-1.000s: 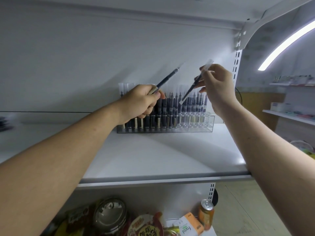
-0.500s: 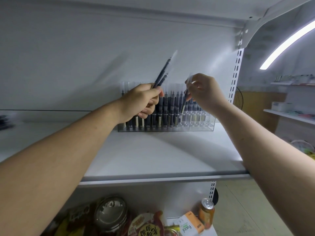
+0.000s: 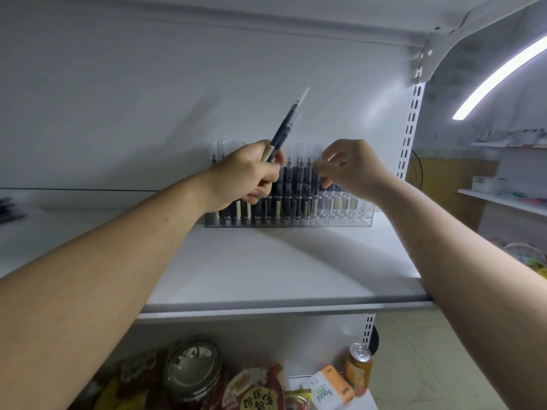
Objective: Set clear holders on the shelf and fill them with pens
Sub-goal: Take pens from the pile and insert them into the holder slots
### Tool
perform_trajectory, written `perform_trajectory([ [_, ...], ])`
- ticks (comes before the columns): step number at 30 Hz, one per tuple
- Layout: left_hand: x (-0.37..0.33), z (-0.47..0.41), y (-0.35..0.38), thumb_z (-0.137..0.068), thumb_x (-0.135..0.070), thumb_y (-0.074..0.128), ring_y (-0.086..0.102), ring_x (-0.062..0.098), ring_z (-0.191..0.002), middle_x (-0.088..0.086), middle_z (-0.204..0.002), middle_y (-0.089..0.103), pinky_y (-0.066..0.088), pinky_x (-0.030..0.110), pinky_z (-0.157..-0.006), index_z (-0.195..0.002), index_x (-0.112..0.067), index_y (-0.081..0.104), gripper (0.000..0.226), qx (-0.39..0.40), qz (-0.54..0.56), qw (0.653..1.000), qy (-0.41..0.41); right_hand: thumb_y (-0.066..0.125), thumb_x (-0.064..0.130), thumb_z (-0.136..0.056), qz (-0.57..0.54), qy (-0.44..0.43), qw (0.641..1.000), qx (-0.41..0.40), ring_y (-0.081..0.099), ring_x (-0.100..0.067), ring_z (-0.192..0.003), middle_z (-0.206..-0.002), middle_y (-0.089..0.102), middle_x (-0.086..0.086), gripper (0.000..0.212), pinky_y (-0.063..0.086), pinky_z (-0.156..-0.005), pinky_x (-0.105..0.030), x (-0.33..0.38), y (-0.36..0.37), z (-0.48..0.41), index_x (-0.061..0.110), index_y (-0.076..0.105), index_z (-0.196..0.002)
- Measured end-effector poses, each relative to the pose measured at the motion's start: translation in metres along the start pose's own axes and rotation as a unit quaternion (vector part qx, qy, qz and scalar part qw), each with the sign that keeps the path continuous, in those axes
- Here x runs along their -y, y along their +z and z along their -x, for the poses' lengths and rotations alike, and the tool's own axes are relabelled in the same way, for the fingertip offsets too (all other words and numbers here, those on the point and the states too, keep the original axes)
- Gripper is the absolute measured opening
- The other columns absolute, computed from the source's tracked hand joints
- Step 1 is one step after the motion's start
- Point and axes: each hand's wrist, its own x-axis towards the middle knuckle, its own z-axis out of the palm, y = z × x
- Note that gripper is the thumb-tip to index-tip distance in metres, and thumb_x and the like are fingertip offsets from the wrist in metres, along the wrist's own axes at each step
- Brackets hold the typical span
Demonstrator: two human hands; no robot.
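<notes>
A clear acrylic holder stands at the back of the white shelf. Its left and middle slots hold several dark pens with clear caps; the right slots look empty. My left hand grips a small bundle of dark pens that points up and to the right, in front of the holder's left half. Over the middle of the holder, my right hand pinches the clear cap end of a pen standing low among the others; its lower part is hidden by them.
A slotted shelf upright rises right of the holder. Dark items lie at the shelf's far left. Below are a jar lid, snack packets, a white and orange box and an orange can.
My right hand has come down and left with its pen, from tilted in the air to upright in the holder. The left hand's bundle has swung more upright.
</notes>
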Motion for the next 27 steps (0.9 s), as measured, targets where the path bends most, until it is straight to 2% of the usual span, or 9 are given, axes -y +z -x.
perform_trajectory([
  [3, -0.001, 0.0, 0.0, -0.11, -0.009, 0.04, 0.028, 0.015, -0.054, -0.005, -0.066, 0.033, 0.02, 0.034, -0.051, -0.106, -0.015, 0.042, 0.008, 0.002, -0.003, 1.0, 0.002, 0.068, 0.032, -0.099, -0.002, -0.02, 0.998, -0.058, 0.076, -0.016, -0.076, -0.086, 0.076, 0.0, 0.023, 0.065, -0.076, -0.045, -0.003, -0.003, -0.002, 0.013, 0.067, -0.112],
  [7, 0.0, 0.0, 0.0, -0.113, -0.025, 0.043, 0.025, 0.017, -0.057, -0.003, -0.069, 0.031, 0.018, 0.036, -0.053, -0.102, -0.016, 0.039, 0.015, 0.013, 0.009, 1.0, 0.001, 0.067, 0.027, -0.098, -0.043, -0.059, 0.987, -0.145, 0.071, -0.013, -0.079, -0.092, 0.072, 0.004, 0.013, 0.063, -0.078, -0.041, 0.002, -0.006, -0.005, 0.017, 0.068, -0.106],
  [9, 0.0, -0.001, 0.0, -0.114, -0.029, 0.04, 0.024, 0.017, -0.058, -0.004, -0.07, 0.03, 0.019, 0.034, -0.051, -0.105, -0.014, 0.042, 0.017, 0.012, 0.025, 1.0, -0.01, 0.067, 0.025, -0.099, -0.124, -0.053, 0.982, -0.133, 0.07, -0.013, -0.073, -0.092, 0.074, 0.002, 0.009, 0.06, -0.073, -0.033, 0.008, -0.008, -0.004, 0.019, 0.071, -0.104],
  [11, 0.001, -0.001, 0.001, -0.114, -0.028, 0.037, 0.025, 0.016, -0.059, -0.003, -0.071, 0.033, 0.02, 0.031, -0.051, -0.106, -0.012, 0.047, 0.02, 0.011, 0.033, 0.999, -0.019, 0.068, 0.028, -0.101, -0.219, -0.034, 0.971, -0.089, 0.069, -0.016, -0.069, -0.095, 0.077, -0.003, 0.014, 0.052, -0.065, -0.027, 0.014, -0.007, -0.001, 0.017, 0.074, -0.109],
  [13, 0.001, -0.002, 0.002, -0.114, -0.026, 0.037, 0.026, 0.015, -0.06, -0.003, -0.073, 0.036, 0.02, 0.029, -0.051, -0.108, -0.01, 0.052, 0.023, 0.01, 0.036, 0.999, -0.02, 0.07, 0.028, -0.1, -0.279, -0.015, 0.959, -0.048, 0.067, -0.018, -0.068, -0.099, 0.078, -0.007, 0.023, 0.048, -0.059, -0.028, 0.018, -0.006, 0.002, 0.012, 0.074, -0.116],
  [16, 0.001, -0.002, 0.004, -0.114, -0.023, 0.037, 0.029, 0.013, -0.06, -0.003, -0.076, 0.039, 0.023, 0.028, -0.052, -0.118, -0.004, 0.057, 0.027, 0.016, 0.026, 0.999, -0.015, 0.072, 0.023, -0.098, -0.329, -0.006, 0.944, -0.023, 0.066, -0.018, -0.069, -0.099, 0.077, -0.009, 0.023, 0.045, -0.058, -0.03, 0.022, -0.005, 0.005, 0.006, 0.074, -0.113],
  [20, 0.0, 0.0, 0.005, -0.114, -0.02, 0.037, 0.035, 0.012, -0.06, 0.0, -0.079, 0.044, 0.029, 0.028, -0.053, -0.127, 0.002, 0.057, 0.032, 0.021, 0.021, 1.0, -0.01, 0.071, 0.019, -0.097, -0.37, 0.004, 0.929, -0.012, 0.071, -0.023, -0.079, -0.098, 0.076, -0.012, 0.021, 0.047, -0.064, -0.032, 0.023, -0.008, 0.005, 0.001, 0.072, -0.108],
  [23, -0.001, 0.0, 0.005, -0.114, -0.019, 0.039, 0.041, 0.014, -0.061, 0.005, -0.083, 0.05, 0.032, 0.029, -0.054, -0.125, -0.001, 0.06, 0.03, 0.012, 0.009, 1.0, -0.004, 0.062, 0.012, -0.102, -0.439, 0.012, 0.898, -0.01, 0.072, -0.029, -0.088, -0.099, 0.074, -0.018, 0.017, 0.05, -0.064, -0.029, 0.022, -0.01, 0.003, -0.004, 0.065, -0.109],
  [27, -0.003, 0.002, 0.005, -0.113, -0.018, 0.042, 0.048, 0.018, -0.061, 0.008, -0.083, 0.06, 0.036, 0.028, -0.05, -0.111, -0.005, 0.061, 0.024, -0.002, -0.022, 1.0, 0.008, 0.057, 0.01, -0.105, -0.502, 0.017, 0.862, -0.075, 0.072, -0.03, -0.079, -0.089, 0.07, -0.019, 0.018, 0.05, -0.061, -0.03, 0.019, -0.016, -0.003, -0.006, 0.058, -0.114],
])
